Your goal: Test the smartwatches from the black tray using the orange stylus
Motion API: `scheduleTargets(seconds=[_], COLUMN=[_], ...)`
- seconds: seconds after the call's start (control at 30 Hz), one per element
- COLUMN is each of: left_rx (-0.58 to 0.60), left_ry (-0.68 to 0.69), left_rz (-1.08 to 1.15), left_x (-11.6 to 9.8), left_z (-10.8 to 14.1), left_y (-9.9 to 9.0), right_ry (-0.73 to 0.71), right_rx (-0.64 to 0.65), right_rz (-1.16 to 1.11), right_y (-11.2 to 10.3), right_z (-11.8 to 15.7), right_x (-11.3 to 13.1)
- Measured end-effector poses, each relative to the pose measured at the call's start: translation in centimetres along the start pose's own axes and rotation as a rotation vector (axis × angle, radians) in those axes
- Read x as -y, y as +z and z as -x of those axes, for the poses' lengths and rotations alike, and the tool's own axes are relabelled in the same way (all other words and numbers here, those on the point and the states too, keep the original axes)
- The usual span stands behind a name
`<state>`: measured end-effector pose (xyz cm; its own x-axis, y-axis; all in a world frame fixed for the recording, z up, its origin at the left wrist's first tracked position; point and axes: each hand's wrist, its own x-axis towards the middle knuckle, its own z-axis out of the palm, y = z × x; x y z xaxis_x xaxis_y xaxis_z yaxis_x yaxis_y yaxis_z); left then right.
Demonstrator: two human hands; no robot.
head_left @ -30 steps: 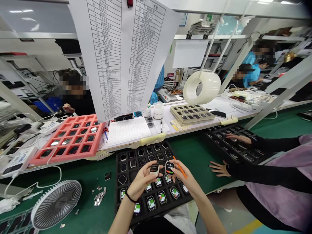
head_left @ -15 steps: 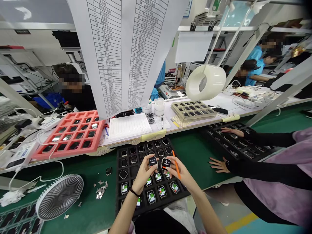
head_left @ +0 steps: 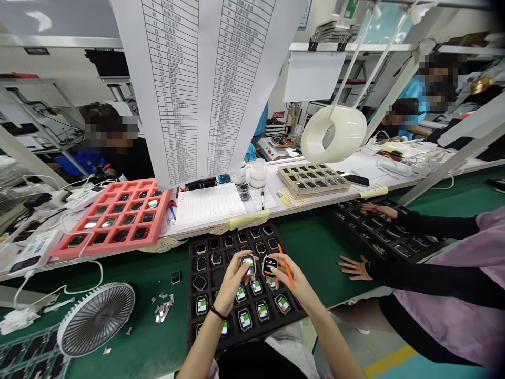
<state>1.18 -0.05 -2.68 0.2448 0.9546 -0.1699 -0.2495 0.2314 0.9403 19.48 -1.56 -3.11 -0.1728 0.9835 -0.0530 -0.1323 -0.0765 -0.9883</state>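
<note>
In the head view, my left hand is closed around a smartwatch, its thumb at the lit screen, which shows white and green. Beside it my right hand grips a second smartwatch with white text and an orange strip on a dark screen. A thin orange stick is also tucked between the right fingers. Both watches are above a black foam tray. Dark-screened watches sit in its far rows; nearer ones, such as the watch, show green and white. My hands cover some middle slots.
A grey fan, metallic scraps and a loose watch lie left. A red tray stands on the shelf. A hanging tape roll and paper list are ahead. At right, a co-worker's hands are near another tray.
The left watch's screen has turned from dark with text to white and green. My thumbs have shifted slightly on both watches. Both hands stay in nearly the same place.
</note>
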Motion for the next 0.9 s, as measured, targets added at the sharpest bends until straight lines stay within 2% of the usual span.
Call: scheduleTargets(seconds=[0.23,0.5,0.9], left_rx=[0.021,0.02,0.04], left_ry=[-0.015,-0.027,-0.017], left_rz=[0.004,-0.004,0.009], left_x=[-0.12,0.01,0.39], left_z=[0.15,0.11,0.05], left_y=[0.11,0.01,-0.1], right_ry=[0.018,-0.001,0.018], right_rx=[-0.04,0.054,-0.094], right_rz=[0.029,-0.041,0.023], right_y=[0.03,0.11,0.44], right_z=[0.04,-0.02,0.08], right_x=[-0.24,-0.43,0.16])
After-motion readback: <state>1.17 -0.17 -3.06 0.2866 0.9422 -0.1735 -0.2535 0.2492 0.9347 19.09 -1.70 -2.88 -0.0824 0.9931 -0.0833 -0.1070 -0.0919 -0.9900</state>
